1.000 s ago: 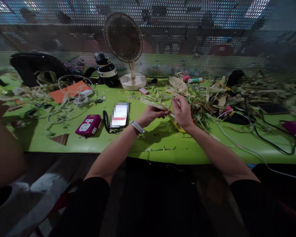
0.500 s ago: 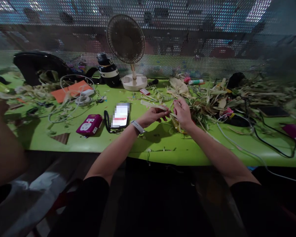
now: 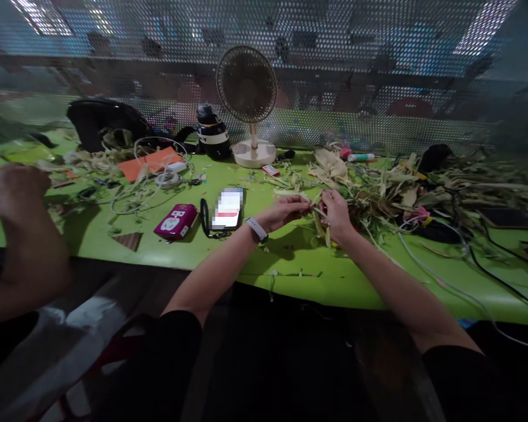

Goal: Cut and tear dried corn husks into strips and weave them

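Note:
Both hands meet over the green table (image 3: 220, 258), working on pale, leaf-like strips (image 3: 319, 225) that look like dried husk. My left hand (image 3: 286, 212), with a light watch band on its wrist, pinches the strips between thumb and fingers. Close by on the right, my right hand (image 3: 337, 215) is closed on the same strips, its fingertips partly hidden. The strip ends hang down between the hands, near something yellowish on the table that I cannot make out. Just left of my left hand lies a lit phone (image 3: 227, 210) with a black strap.
A purple power strip (image 3: 176, 221) lies at left. Behind stand a desk fan (image 3: 254, 153) and a black bottle (image 3: 213, 140). A heap of dried leaves (image 3: 387, 187) and cables (image 3: 440, 281) spread at right. Another person's arm (image 3: 30, 234) rests at the left edge.
The view has shifted, so the table's things appear farther right and slightly lower. My hands stay together on the strips, whose ends now hang down more. The other person's arm shows more fully.

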Available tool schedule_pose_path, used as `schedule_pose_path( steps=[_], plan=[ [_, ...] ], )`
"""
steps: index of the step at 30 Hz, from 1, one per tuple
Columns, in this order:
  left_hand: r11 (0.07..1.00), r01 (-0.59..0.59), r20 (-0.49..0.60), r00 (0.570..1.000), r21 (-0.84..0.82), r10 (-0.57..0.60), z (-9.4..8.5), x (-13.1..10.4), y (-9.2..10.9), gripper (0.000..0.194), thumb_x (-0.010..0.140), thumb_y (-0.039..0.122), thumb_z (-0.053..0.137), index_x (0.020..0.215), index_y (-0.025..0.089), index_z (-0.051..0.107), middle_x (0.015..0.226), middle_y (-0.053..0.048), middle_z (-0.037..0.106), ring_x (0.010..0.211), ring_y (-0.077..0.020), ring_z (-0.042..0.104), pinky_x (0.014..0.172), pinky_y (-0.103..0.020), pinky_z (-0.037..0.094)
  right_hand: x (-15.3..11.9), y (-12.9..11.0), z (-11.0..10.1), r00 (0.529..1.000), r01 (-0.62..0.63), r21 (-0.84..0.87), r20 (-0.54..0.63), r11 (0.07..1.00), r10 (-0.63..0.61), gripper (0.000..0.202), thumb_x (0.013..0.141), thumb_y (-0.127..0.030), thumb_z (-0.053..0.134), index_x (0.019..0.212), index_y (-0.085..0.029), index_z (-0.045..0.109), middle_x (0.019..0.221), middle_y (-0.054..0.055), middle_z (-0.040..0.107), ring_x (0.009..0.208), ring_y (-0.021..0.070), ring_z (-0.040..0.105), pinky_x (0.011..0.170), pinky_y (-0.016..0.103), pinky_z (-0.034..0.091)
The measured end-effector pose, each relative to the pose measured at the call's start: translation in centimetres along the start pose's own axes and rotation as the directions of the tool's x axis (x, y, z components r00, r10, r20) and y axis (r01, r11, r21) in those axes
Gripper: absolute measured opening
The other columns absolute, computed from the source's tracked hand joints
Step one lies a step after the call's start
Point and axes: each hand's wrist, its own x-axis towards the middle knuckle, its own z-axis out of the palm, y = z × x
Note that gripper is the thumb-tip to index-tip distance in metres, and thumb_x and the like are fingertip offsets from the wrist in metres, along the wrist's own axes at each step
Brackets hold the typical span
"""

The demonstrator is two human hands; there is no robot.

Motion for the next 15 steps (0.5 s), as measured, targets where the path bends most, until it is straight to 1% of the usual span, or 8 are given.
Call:
schedule_pose_path(
  steps=[3, 5, 7, 10, 13, 15],
  plan=[
    [0.997, -0.071, 0.014, 0.997, 0.032, 0.071, 0.3, 0.1, -0.1, 0.027, 0.061, 0.026, 0.084, 0.073, 0.011, 0.065, 0.070, 0.003, 0.061, 0.065, -0.0041, 0.052, 0.065, -0.021, 0.037, 0.0, 0.3, 0.2, 0.999, 0.008, 0.005, -0.033, 1.000, -0.008, 0.034, 0.081, -0.050, 0.063, 0.075, -0.024, 0.043, 0.051, -0.009, 0.041, 0.036, 0.0066, 0.033, 0.032, 0.022, 0.022],
    [0.988, -0.121, 0.021, 0.993, 0.096, 0.120, 0.4, 0.2, -0.2, 0.027, 0.062, 0.027, 0.084, 0.071, 0.011, 0.064, 0.068, 0.003, 0.059, 0.064, -0.0040, 0.050, 0.064, -0.021, 0.036, -0.1, 0.5, 0.3, 1.000, 0.021, 0.011, -0.011, 1.000, -0.021, 0.036, 0.081, -0.053, 0.062, 0.074, -0.024, 0.041, 0.052, -0.009, 0.040, 0.035, 0.0060, 0.032, 0.032, 0.021, 0.022],
    [0.977, -0.132, 0.011, 0.991, 0.165, 0.132, 0.4, 0.2, -0.2, 0.024, 0.064, 0.027, 0.082, 0.069, 0.012, 0.064, 0.065, 0.004, 0.058, 0.062, -0.0040, 0.048, 0.062, -0.021, 0.034, -0.1, 0.4, 0.2, 1.000, 0.022, 0.022, 0.019, 1.000, -0.023, 0.036, 0.082, -0.053, 0.060, 0.075, -0.024, 0.041, 0.052, -0.010, 0.041, 0.034, 0.0055, 0.031, 0.032, 0.021, 0.022],
    [0.967, -0.072, -0.051, 0.995, 0.244, 0.087, 0.2, 0.1, 0.0, 0.021, 0.069, 0.027, 0.079, 0.070, 0.013, 0.064, 0.064, 0.004, 0.057, 0.059, -0.0040, 0.048, 0.058, -0.020, 0.032, -0.1, 0.1, 0.1, 0.999, -0.012, 0.022, 0.031, 1.000, 0.012, 0.032, 0.083, -0.049, 0.061, 0.077, -0.024, 0.043, 0.052, -0.009, 0.043, 0.034, 0.0054, 0.031, 0.032, 0.020, 0.021],
    [0.953, -0.003, -0.117, 0.992, 0.302, 0.040, 0.0, -0.1, 0.4, 0.020, 0.071, 0.029, 0.077, 0.073, 0.015, 0.063, 0.068, 0.004, 0.061, 0.064, -0.0054, 0.057, 0.058, -0.019, 0.034, 0.2, -0.4, -0.1, 0.996, -0.085, -0.022, 0.024, 0.996, 0.086, 0.029, 0.081, -0.045, 0.065, 0.081, -0.022, 0.047, 0.055, -0.008, 0.047, 0.036, 0.0049, 0.033, 0.033, 0.020, 0.022],
    [0.943, 0.014, -0.139, 0.990, 0.332, 0.034, -0.3, -0.2, 0.7, 0.021, 0.072, 0.031, 0.077, 0.074, 0.015, 0.062, 0.069, 0.003, 0.063, 0.068, -0.0067, 0.061, 0.059, -0.019, 0.036, 0.5, -0.7, -0.4, 0.990, -0.136, -0.080, 0.035, 0.987, 0.140, 0.030, 0.078, -0.043, 0.069, 0.084, -0.021, 0.049, 0.059, -0.007, 0.051, 0.038, 0.0049, 0.036, 0.034, 0.020, 0.025]
  ],
)
